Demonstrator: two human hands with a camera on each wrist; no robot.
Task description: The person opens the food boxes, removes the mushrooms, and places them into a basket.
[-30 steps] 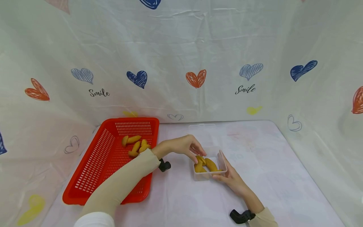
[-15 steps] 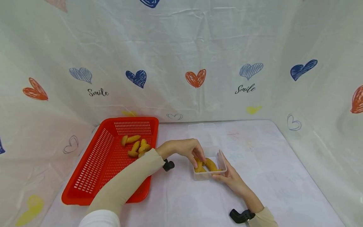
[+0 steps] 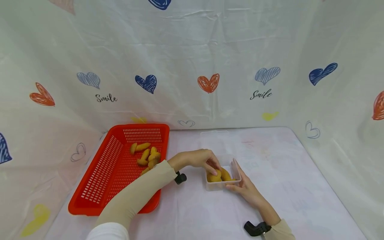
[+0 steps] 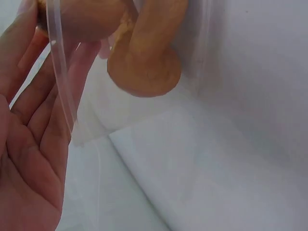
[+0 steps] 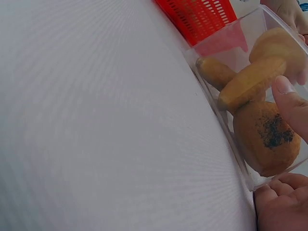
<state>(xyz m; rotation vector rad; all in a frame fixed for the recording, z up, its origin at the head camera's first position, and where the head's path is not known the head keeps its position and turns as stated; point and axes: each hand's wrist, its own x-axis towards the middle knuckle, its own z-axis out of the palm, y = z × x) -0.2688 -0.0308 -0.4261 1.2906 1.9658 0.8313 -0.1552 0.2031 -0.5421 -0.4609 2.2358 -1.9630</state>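
Note:
My left hand (image 3: pixel 207 160) reaches into a small clear plastic box (image 3: pixel 215 186) and pinches a yellow-brown mushroom (image 3: pixel 214 176) at its left side. Beside it inside lies another mushroom (image 3: pixel 226 174). My right hand (image 3: pixel 248 190) grips the box at its right side, thumb along the near wall. Through the clear wall, the right wrist view shows several mushrooms, one with a dark speckled patch (image 5: pixel 275 131). In the left wrist view, a mushroom (image 4: pixel 147 67) with a rounded end lies against the box wall, and fingers (image 4: pixel 50 89) show at the left.
A red perforated basket (image 3: pixel 112 176) stands on the left, under my left forearm. Several mushrooms (image 3: pixel 144 156) lie in it. Behind the box rests a clear lid (image 3: pixel 214 132). A white cloth with printed hearts (image 3: pixel 180 50) hangs behind the table (image 3: pixel 270 160).
My left hand has moved down and slightly right, deeper into the box, and the mushroom under its fingers has shifted. My right hand has kept its grip on the box.

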